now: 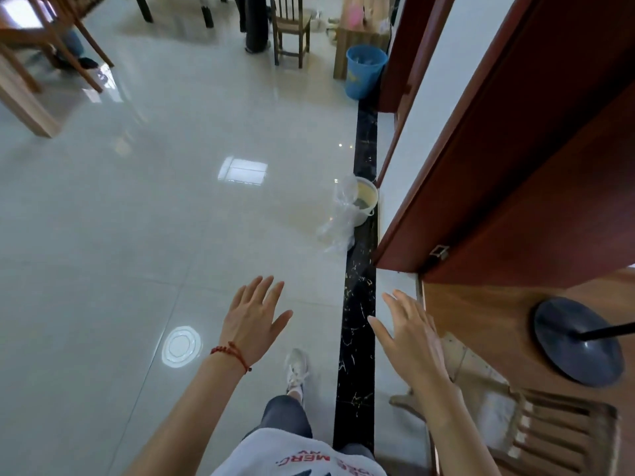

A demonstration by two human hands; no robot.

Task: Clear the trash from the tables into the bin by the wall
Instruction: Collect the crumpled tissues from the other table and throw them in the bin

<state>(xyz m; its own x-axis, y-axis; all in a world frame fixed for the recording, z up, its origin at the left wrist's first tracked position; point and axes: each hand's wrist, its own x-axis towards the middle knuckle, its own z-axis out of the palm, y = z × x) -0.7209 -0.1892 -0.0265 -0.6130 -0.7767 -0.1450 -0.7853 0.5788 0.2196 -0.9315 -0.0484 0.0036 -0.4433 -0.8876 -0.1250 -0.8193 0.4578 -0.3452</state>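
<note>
My left hand [252, 319] is held out low over the pale tiled floor, palm down, fingers spread and holding nothing; a red string bracelet circles its wrist. My right hand [409, 333] is out beside it, also spread and holding nothing, close to the wall. A blue plastic bin [364, 70] stands against the wall far ahead, with some pale items inside. Nearer, by the wall, a small white bucket [366, 201] stands with a crumpled clear plastic bag [338, 221] leaning on it.
A red-brown open door [515, 166] juts out on my right. Below it are a dark round stand base [579, 341] and a wooden chair [556, 434]. A black marble strip [359, 304] runs along the wall. Wooden tables and chairs [290, 29] stand at far left and ahead.
</note>
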